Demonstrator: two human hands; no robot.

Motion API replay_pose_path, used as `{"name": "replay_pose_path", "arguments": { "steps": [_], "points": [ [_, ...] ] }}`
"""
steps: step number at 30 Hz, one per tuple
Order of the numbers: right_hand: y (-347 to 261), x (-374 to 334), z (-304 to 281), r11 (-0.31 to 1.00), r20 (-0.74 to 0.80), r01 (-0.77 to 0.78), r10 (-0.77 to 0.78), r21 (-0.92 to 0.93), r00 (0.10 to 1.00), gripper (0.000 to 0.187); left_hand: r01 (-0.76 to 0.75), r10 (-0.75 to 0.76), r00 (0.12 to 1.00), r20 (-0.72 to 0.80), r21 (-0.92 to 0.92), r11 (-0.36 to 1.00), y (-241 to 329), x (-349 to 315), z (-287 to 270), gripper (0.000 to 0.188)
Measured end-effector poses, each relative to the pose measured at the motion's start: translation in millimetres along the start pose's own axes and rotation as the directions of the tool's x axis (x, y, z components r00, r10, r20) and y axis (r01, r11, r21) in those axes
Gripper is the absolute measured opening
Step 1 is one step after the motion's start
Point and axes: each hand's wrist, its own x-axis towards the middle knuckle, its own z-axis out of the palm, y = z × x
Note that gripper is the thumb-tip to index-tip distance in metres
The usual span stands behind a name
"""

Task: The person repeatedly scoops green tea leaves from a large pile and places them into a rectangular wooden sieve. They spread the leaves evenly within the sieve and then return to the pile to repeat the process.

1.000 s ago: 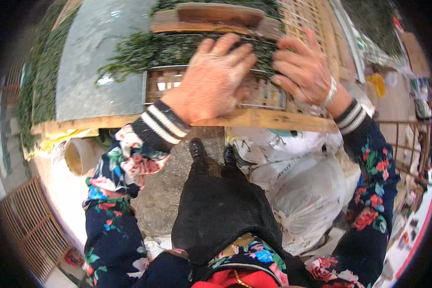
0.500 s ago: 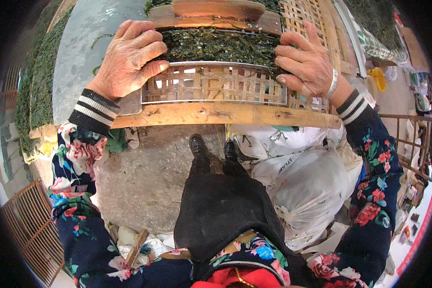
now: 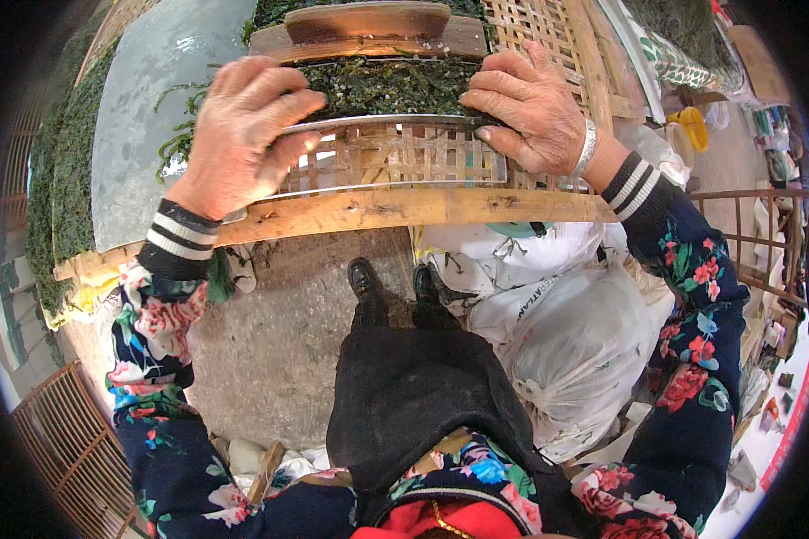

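A thick band of dark green seaweed lies in a thin-rimmed rectangular frame, over a woven bamboo-strip rack. At the band's left end, my left hand is palm down, its fingers apart and its thumb held off from them; slight blur softens it. My right hand, a silver bangle at its wrist, has its bent, spread fingertips against the right end. Just beyond the band sits a wooden block with a raised handle. Parts of the frame's ends are hidden under my hands.
A wet grey sheet lies left of the frame, with loose seaweed strands at its edge and more seaweed farther left. A wooden rail borders the near side. White filled sacks stand below on the right.
In the picture, the frame, rack and wooden block have shifted left and slightly up. More seaweed strands show beside my left hand. My right hand has moved left with the band's right end.
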Motion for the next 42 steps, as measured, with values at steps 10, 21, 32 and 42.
{"name": "replay_pose_path", "arguments": {
  "steps": [10,21,32,42],
  "points": [
    [4.4,-1.4,-5.7,1.000,0.045,0.001,-0.001,-0.003,0.999,0.033,0.018,-0.031,0.996,-0.079,-0.152,0.988,36.6,40.5,20.4,0.032],
    [13.9,-13.5,-5.3,0.922,-0.103,-0.218,0.263,0.321,0.959,0.029,0.124,-0.113,0.992,0.062,-0.213,0.969,71.2,69.8,70.8,0.048],
    [7.0,-34.6,22.6,0.919,-0.096,-0.395,0.393,-0.002,0.914,0.059,0.090,-0.080,0.989,0.125,-0.078,0.993,78.9,76.9,88.8,0.066],
    [12.1,-55.0,3.2,0.778,0.013,-0.608,0.614,0.157,0.789,0.032,0.121,-0.110,0.990,0.093,-0.120,0.985,79.5,75.7,92.9,0.060]
  ]
}}
